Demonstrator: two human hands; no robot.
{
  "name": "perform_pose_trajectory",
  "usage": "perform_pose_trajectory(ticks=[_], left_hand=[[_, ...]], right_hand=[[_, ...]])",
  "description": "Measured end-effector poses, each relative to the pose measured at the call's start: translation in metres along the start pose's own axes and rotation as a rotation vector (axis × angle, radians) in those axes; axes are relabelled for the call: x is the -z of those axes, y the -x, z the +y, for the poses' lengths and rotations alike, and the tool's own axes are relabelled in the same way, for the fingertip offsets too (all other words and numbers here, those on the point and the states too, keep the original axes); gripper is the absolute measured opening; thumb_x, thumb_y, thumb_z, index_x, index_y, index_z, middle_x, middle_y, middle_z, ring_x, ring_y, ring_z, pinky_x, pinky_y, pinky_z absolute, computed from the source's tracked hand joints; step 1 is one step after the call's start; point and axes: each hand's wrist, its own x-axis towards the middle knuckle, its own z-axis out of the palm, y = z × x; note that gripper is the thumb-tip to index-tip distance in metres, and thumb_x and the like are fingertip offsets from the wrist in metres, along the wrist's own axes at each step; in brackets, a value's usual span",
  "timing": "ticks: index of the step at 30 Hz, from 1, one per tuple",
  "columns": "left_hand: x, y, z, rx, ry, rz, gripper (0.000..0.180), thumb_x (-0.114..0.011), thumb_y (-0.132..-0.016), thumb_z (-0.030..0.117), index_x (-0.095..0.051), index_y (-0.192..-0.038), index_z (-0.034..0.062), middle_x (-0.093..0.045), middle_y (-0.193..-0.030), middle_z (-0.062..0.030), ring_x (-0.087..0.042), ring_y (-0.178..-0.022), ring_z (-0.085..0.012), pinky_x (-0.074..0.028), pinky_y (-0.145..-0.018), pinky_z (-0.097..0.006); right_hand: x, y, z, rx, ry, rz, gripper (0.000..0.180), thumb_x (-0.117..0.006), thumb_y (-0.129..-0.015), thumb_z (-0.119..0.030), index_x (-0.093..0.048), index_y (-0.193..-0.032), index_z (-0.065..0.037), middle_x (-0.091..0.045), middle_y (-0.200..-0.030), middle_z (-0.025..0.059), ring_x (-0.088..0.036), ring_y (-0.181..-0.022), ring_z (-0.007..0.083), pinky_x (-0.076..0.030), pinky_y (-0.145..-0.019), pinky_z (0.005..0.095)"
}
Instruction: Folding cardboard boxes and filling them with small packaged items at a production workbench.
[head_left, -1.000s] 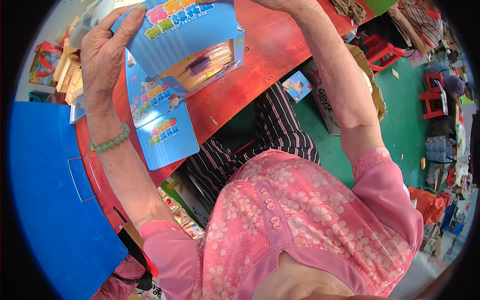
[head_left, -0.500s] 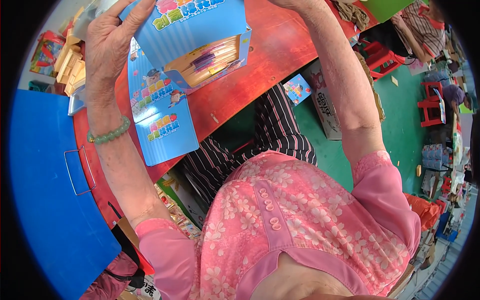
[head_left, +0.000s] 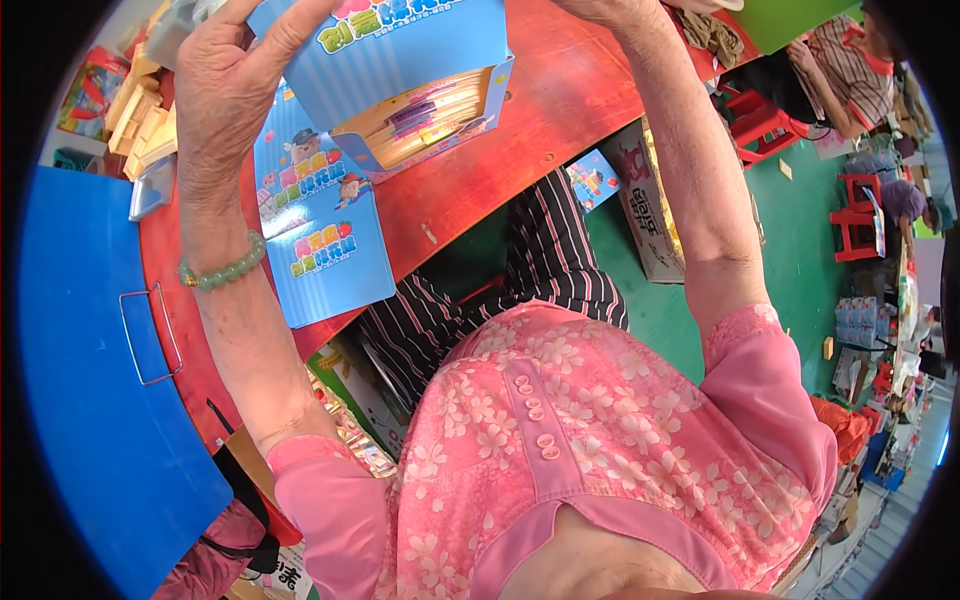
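Red bench (head_left: pixel 570 100), near edge: blue cardboard box (head_left: pixel 498 95). Left hand (head_left: pixel 228 85): fingers grasp printed flap (head_left: pixel 400 50). Right hand (head_left: pixel 600 8): fingers untellable. Flap-positioning, apparently; calls for steadiness.

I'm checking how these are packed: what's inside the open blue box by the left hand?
Through its opening, the blue box shows slim, pale stick-like items, with purple among them. The box itself covers the rest, so their number can't be told.

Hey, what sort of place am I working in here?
Probably a small packing workshop: there's a printed blue box filled with slim items, a red table under it, and a printed carton beside the table.
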Motion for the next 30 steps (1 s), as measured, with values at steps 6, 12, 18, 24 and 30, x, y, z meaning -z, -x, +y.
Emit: perform_pose_trajectory(ticks=[6, 12, 18, 24, 30], left_hand=[[-0.019, 0.006, -0.004, -0.09, 0.25, 0.154, 0.078, -0.081, -0.075, 0.009, -0.041, -0.141, -0.0009, -0.056, -0.128, -0.0181, -0.058, -0.114, -0.0226, -0.049, -0.095, -0.029], [-0.051, -0.017, -0.08, -1.002, 1.348, -0.289, 0.121, -0.091, -0.061, 0.014, -0.012, -0.153, 0.0018, -0.033, -0.147, -0.0235, -0.037, -0.136, -0.0301, -0.031, -0.113, -0.039], [-0.049, -0.021, -0.086, -0.973, 1.142, -0.213, 0.123, -0.093, -0.058, 0.017, -0.016, -0.151, -0.0005, -0.04, -0.143, -0.0227, -0.042, -0.132, -0.0291, -0.035, -0.111, -0.037], [-0.037, -0.01, -0.083, -0.967, 0.978, -0.153, 0.122, -0.093, -0.058, 0.017, -0.017, -0.151, -0.0013, -0.043, -0.14, -0.0239, -0.045, -0.13, -0.0305, -0.036, -0.11, -0.038], [-0.012, 0.017, -0.052, -0.371, -0.139, 0.059, 0.12, -0.092, -0.06, 0.02, -0.018, -0.15, -0.0016, -0.046, -0.138, -0.0224, -0.047, -0.128, -0.0303, -0.038, -0.109, -0.039]], right_hand=[[0.0, -0.001, 0.007, 0.075, -0.074, 0.016, 0.028, -0.077, -0.08, -0.007, -0.07, -0.107, -0.003, -0.069, -0.088, 0.0007, -0.061, -0.081, 0.0077, -0.052, -0.07, 0.0235], [-0.005, -0.007, 0.008, 0.066, -0.09, -0.003, 0.029, -0.077, -0.08, -0.005, -0.07, -0.108, -0.003, -0.069, -0.09, 0.0009, -0.061, -0.082, 0.0079, -0.053, -0.071, 0.0235], [0.003, 0.0, 0.004, -0.006, -0.11, 0.012, 0.029, -0.077, -0.08, -0.004, -0.07, -0.109, -0.002, -0.07, -0.091, 0.0011, -0.062, -0.082, 0.0073, -0.052, -0.071, 0.0228], [-0.003, -0.001, 0.0, 0.017, -0.064, 0.006, 0.03, -0.076, -0.08, -0.003, -0.07, -0.11, -0.002, -0.071, -0.092, 0.0016, -0.063, -0.082, 0.0074, -0.053, -0.071, 0.0223], [0.0, 0.004, -0.002, -0.031, -0.109, 0.026, 0.035, -0.076, -0.08, 0.0, -0.067, -0.113, -0.001, -0.07, -0.096, 0.0025, -0.064, -0.089, 0.0087, -0.054, -0.078, 0.0248]])
